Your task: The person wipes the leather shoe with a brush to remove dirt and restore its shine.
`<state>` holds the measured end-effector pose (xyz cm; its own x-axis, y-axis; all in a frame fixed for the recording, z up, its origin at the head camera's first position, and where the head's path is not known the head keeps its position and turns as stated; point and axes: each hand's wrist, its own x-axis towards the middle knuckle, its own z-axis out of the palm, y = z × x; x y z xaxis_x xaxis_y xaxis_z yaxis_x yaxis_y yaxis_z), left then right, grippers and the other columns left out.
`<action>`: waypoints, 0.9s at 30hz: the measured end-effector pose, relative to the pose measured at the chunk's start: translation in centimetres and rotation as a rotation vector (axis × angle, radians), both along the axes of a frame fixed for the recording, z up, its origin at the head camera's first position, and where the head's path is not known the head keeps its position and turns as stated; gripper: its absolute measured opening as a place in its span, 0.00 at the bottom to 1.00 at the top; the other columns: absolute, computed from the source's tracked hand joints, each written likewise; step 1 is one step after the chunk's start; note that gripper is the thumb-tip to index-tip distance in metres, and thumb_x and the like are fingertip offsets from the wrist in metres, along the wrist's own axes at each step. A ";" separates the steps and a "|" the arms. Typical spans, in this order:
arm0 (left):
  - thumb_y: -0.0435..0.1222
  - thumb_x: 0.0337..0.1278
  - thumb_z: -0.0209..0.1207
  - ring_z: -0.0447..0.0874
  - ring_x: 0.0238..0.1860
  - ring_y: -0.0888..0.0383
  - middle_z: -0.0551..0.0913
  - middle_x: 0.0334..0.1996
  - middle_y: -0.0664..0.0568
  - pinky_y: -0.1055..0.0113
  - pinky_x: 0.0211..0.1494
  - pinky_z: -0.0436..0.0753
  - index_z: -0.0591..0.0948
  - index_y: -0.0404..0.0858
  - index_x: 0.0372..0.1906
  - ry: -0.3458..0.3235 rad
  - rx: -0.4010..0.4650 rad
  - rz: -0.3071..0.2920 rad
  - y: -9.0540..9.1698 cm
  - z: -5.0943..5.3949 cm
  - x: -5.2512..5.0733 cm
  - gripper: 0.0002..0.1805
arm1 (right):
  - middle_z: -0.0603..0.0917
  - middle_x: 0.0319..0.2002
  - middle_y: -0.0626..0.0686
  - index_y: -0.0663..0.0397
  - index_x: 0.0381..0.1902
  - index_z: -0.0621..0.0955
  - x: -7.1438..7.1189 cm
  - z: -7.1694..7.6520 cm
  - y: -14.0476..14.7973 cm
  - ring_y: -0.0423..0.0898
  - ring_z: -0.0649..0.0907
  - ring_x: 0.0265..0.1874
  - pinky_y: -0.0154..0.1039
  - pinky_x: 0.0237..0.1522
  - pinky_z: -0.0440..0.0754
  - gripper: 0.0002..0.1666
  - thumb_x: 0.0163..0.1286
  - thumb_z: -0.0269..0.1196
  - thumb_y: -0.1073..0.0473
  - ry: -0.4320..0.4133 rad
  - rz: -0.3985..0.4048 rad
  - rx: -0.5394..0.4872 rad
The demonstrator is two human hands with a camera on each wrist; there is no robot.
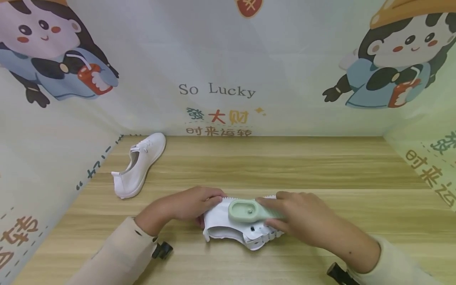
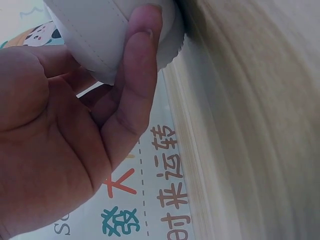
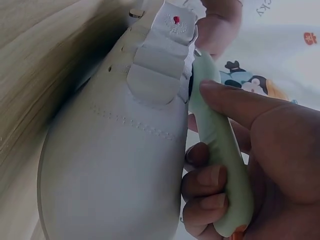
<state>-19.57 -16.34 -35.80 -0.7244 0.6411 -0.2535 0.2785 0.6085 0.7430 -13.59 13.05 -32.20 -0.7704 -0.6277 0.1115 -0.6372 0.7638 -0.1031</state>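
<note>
A white lace-up shoe (image 1: 221,217) lies on its side on the wooden table, opening toward me and sole edge away. My left hand (image 1: 194,204) grips it at the heel end; in the left wrist view the fingers curl against the white heel (image 2: 95,35). My right hand (image 1: 303,215) holds a pale green brush (image 1: 244,210) by its handle, its oval head lying against the shoe's upward side. Any bristles are hidden beneath the head. The right wrist view shows fingers wrapped round the green handle (image 3: 227,175) beside the shoe's toe (image 3: 115,185).
A second white shoe (image 1: 139,168) stands on the wooden table (image 1: 270,164) at the back left. Printed cloth walls (image 1: 295,107) close off the back and both sides. Black devices hang at both wrists, one near the left cuff (image 1: 121,251).
</note>
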 end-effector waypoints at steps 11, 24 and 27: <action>0.39 0.80 0.43 0.83 0.21 0.57 0.81 0.34 0.48 0.58 0.27 0.84 0.78 0.41 0.57 -0.004 0.012 -0.003 0.0 0.2 0.4 0.16 | 0.83 0.33 0.43 0.37 0.65 0.79 0.0 0.8 2.4 0.35 0.71 0.24 0.35 0.25 0.70 0.29 0.68 0.64 0.40 -0.032 -0.024 0.000; 0.37 0.78 0.46 0.80 0.19 0.57 0.81 0.44 0.46 0.60 0.24 0.83 0.78 0.45 0.57 0.062 0.010 0.055 0.5 -0.2 0.4 0.13 | 0.86 0.50 0.48 0.33 0.67 0.76 0.4 1.0 7.6 0.43 0.85 0.43 0.48 0.42 0.84 0.29 0.71 0.58 0.36 -0.097 -0.087 -0.058; 0.35 0.76 0.50 0.76 0.14 0.59 0.81 0.49 0.44 0.63 0.19 0.80 0.77 0.45 0.54 0.135 0.033 0.119 0.7 -0.3 0.4 0.10 | 0.84 0.52 0.43 0.34 0.67 0.75 0.4 0.8 7.9 0.37 0.81 0.44 0.43 0.42 0.82 0.27 0.74 0.56 0.38 -0.153 -0.047 -0.131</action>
